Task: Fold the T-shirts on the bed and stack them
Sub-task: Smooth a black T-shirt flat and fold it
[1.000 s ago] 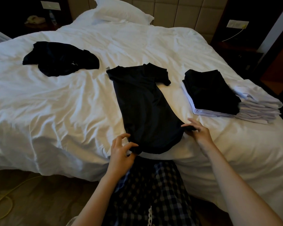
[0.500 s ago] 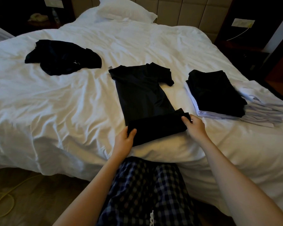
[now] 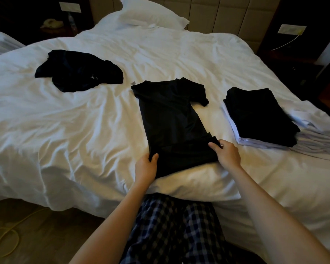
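A black T-shirt [image 3: 170,111] lies lengthwise on the white bed [image 3: 84,130], narrowed into a strip, its bottom part turned up over itself near the front edge. My left hand [image 3: 146,168] pinches the left corner of that folded part. My right hand [image 3: 226,155] grips its right corner. A crumpled black T-shirt [image 3: 78,71] lies at the back left. At the right sits a stack of folded shirts [image 3: 259,115], black ones on top of white ones.
A white pillow [image 3: 152,14] leans at the padded headboard. More white folded fabric [image 3: 324,138] lies right of the stack, near the bed's right edge. A yellow cable [image 3: 8,235] loops on the floor at the lower left. Dark nightstands flank the bed.
Both hands took the shirt's hem at the bed's front edge and carried it up over the shirt's body, then moved a little farther up the bed.
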A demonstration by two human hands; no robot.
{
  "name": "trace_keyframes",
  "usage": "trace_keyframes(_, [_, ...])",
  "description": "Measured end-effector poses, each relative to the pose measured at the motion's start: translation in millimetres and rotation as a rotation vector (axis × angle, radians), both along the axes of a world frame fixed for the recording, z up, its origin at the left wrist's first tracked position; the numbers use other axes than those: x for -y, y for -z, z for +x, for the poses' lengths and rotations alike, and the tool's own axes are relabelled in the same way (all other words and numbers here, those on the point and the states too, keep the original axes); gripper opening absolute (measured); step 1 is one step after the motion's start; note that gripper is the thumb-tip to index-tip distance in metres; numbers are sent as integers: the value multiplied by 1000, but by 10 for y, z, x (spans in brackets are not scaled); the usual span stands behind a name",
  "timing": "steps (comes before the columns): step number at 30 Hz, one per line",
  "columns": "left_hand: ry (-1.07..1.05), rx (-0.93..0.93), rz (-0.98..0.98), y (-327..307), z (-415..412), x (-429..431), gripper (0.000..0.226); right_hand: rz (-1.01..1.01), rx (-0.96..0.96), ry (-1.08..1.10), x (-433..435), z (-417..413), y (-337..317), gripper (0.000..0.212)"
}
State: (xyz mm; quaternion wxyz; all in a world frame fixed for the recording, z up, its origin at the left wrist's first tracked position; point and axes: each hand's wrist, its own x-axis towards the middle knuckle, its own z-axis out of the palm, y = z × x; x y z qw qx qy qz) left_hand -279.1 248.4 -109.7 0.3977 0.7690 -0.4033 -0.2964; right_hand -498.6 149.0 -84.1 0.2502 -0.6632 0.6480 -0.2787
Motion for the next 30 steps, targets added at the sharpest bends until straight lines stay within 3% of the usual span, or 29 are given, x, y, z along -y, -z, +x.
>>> trace_keyframes(6, [-46, 104, -36, -41, -14, -14, 18, 11, -59, -20, 73, 30, 24, 41])
trace_keyframes(9, [11, 280, -43, -146, -31, 21, 52, 7, -117, 15, 134, 42, 45, 32])
trace_keyframes(11, [59, 461, -11, -229, -43, 84, 67, 14, -96, 26, 194, 64, 27, 40])
trace_keyframes(13, [107, 515, -19, -330, -66, 175, 69, 18, 1, 20, 282, 108, -23, 44])
trace_keyframes(19, [292, 405, 3, -554, 14, 687, 60, 158, 277, 28, 556, 352, -194, 42])
trace_keyframes(30, [450, 631, 39, -491, 400, 1702, 55, 445, 506, 85, 1423, 801, -185, 61])
